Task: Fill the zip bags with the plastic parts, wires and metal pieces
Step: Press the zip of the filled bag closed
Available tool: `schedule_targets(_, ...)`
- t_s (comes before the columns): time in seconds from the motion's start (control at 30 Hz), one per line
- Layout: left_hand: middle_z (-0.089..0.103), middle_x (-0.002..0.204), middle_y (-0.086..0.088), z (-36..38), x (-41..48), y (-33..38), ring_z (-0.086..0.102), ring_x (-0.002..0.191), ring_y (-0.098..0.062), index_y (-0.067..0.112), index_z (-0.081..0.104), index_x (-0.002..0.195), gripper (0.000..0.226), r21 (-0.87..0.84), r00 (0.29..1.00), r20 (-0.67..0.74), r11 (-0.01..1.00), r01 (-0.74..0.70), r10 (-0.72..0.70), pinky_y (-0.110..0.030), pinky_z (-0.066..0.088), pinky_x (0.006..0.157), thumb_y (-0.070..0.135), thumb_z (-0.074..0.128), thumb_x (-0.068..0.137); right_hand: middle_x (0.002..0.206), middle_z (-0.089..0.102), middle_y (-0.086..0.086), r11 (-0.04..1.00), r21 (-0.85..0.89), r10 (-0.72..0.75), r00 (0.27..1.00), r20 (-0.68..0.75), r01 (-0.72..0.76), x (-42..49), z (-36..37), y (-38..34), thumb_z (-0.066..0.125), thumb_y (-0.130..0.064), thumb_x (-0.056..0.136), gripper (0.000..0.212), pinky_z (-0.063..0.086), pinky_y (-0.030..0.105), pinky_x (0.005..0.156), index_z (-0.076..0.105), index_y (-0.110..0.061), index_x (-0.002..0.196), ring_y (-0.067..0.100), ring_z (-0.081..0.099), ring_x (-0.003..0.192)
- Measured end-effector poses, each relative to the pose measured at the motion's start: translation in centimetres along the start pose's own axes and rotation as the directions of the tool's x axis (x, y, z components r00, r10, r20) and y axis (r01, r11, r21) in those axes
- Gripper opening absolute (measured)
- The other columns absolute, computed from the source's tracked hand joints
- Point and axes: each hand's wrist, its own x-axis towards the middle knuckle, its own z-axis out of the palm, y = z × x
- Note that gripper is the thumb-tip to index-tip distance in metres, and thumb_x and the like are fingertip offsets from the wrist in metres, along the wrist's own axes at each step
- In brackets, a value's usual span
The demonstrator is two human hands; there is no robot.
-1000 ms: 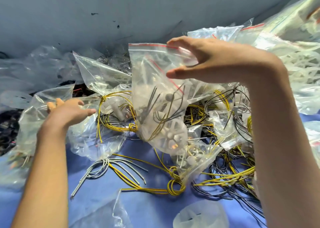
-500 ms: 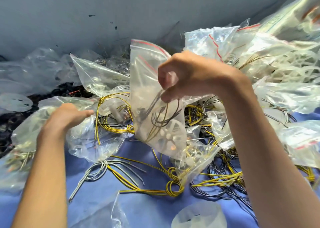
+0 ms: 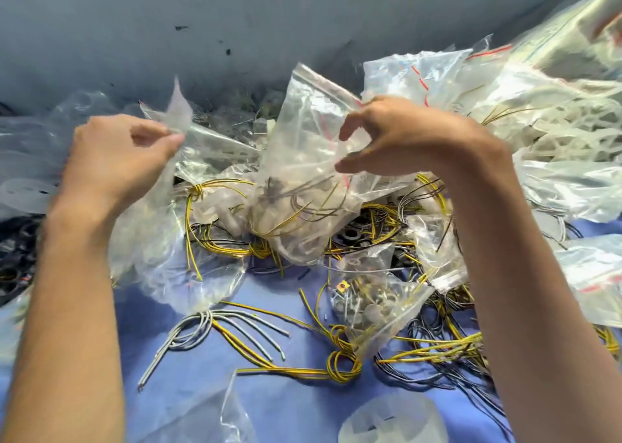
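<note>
Clear zip bags (image 3: 303, 146), seemingly in curled fingers (image 3: 351, 124)

One view is taken from the head, aimed forward and down, close over the tabletop (image 3: 188, 385), up to the far wall (image 3: 235, 12).

The centre zip bag (image 3: 303, 160) is clear, with a thin red line below its seal. Inside it show dark grey and yellow bagged wires (image 3: 303, 207). The ten o'clock zip bag (image 3: 178, 113) is clear and colourless. The cloth (image 3: 286, 405) is periwinkle blue. At twelve o'clock the wall (image 3: 235, 12) is dull blue-grey with a few black specks. The yellow wire bundle (image 3: 340, 368) at six o'clock carries a dark stripe. The seven o'clock wire bundle (image 3: 202, 325) is pale grey, and the five o'clock wires (image 3: 424, 378) are black. The plastic disc (image 3: 387, 422) at six o'clock is translucent white. The one o'clock bag (image 3: 437, 72) is clear with red stripes.
</note>
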Motion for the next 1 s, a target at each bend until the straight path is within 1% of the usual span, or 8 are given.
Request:
schedule_targets(0.07,0.069,0.094,0.005,0.1,-0.5,1.9,0.061,0.075,0.009,0.025,0.070,0.100,0.015,-0.053,0.992,0.037,0.992,-0.117,0.119,-0.024,0.053,0.082,0.029,0.069,0.085,0.122,0.050,0.008,0.992,0.108,-0.047,0.987,-0.153,0.064,0.0,-0.6,-0.1,0.062,-0.043,0.086,0.039,0.038,0.026,0.085,0.061,-0.022,0.119,0.024,0.052,0.110)
schedule_targets(0.17,0.067,0.093,0.021,-0.2,-1.7,5.3,0.062,0.079,0.013,0.025,0.071,0.094,0.009,-0.114,0.952,0.111,0.956,-0.272,0.284,-0.009,0.049,0.079,0.025,0.069,0.086,0.106,0.067,0.011,0.930,0.327,-0.044,0.932,-0.359,0.170,-0.2,-1.2,-1.3,0.054,-0.052,0.090,0.050,0.044,0.029,0.075,0.066,-0.006,0.106,0.021,0.061,0.098)
schedule_targets(0.27,0.066,0.096,0.024,-0.6,-3.2,8.1,0.062,0.087,0.012,0.025,0.072,0.090,0.007,-0.136,0.871,0.216,0.897,-0.420,0.440,-0.005,0.045,0.082,0.022,0.069,0.085,0.095,0.071,0.015,0.823,0.547,-0.046,0.978,-0.202,0.152,-0.4,-1.0,-2.4,0.047,-0.059,0.090,0.066,0.055,0.040,0.080,0.064,0.004,0.099,0.015,0.071,0.077)
schedule_targets(0.37,0.069,0.096,0.017,-0.3,-4.0,9.7,0.062,0.090,0.009,0.022,0.073,0.089,0.006,-0.142,0.808,0.289,0.858,-0.494,0.513,-0.002,0.042,0.081,0.020,0.070,0.084,0.087,0.072,0.008,0.751,0.648,-0.032,0.987,-0.158,0.128,-0.5,-1.0,-2.4,0.051,-0.052,0.092,0.050,0.059,0.038,0.076,0.066,-0.004,0.085,0.012,0.072,0.069)
schedule_targets(0.5,0.071,0.095,0.014,-0.2,-4.5,10.2,0.063,0.090,0.003,0.022,0.074,0.084,0.005,-0.151,0.794,0.338,0.862,-0.483,0.505,0.000,0.039,0.072,0.021,0.070,0.082,0.083,0.072,0.007,0.718,0.682,0.010,0.979,-0.204,0.135,-0.3,-1.1,-1.9,0.055,-0.024,0.089,0.023,0.060,0.038,0.075,0.065,-0.003,0.091,0.011,0.072,0.065)
schedule_targets(0.63,0.074,0.082,0.006,-0.3,-4.6,10.2,0.067,0.080,-0.004,0.028,0.072,0.075,0.008,-0.192,0.812,0.368,0.892,-0.410,0.453,-0.005,0.045,0.069,0.032,0.075,0.080,0.083,0.074,0.006,0.740,0.655,-0.026,0.980,-0.197,0.151,-0.2,-1.0,-1.6,0.050,-0.013,0.080,0.027,0.059,0.041,0.077,0.069,-0.010,0.099,0.010,0.072,0.068)
schedule_targets(0.8,0.072,0.068,0.010,0.4,-4.0,10.1,0.063,0.063,0.006,0.021,0.072,0.068,0.043,-0.082,0.873,0.395,0.958,-0.275,0.285,-0.006,0.041,0.055,0.057,0.053,0.085,0.083,0.072,-0.001,0.745,0.617,-0.226,0.966,-0.125,0.254,-0.7,-1.1,-2.1,0.050,-0.006,0.086,0.022,0.058,0.034,0.073,0.066,-0.009,0.101,0.010,0.072,0.077)
schedule_targets(1.0,0.073,0.070,0.002,1.1,-3.8,9.9,0.068,0.070,-0.005,0.021,0.072,0.065,0.055,-0.043,0.922,0.346,0.985,-0.167,0.172,-0.026,0.047,0.075,0.063,0.046,0.089,0.099,0.072,0.009,0.772,0.519,-0.351,0.927,-0.134,0.367,-1.0,-1.0,-2.6,0.050,-0.004,0.091,0.018,0.058,0.035,0.071,0.063,-0.005,0.103,0.006,0.070,0.081)
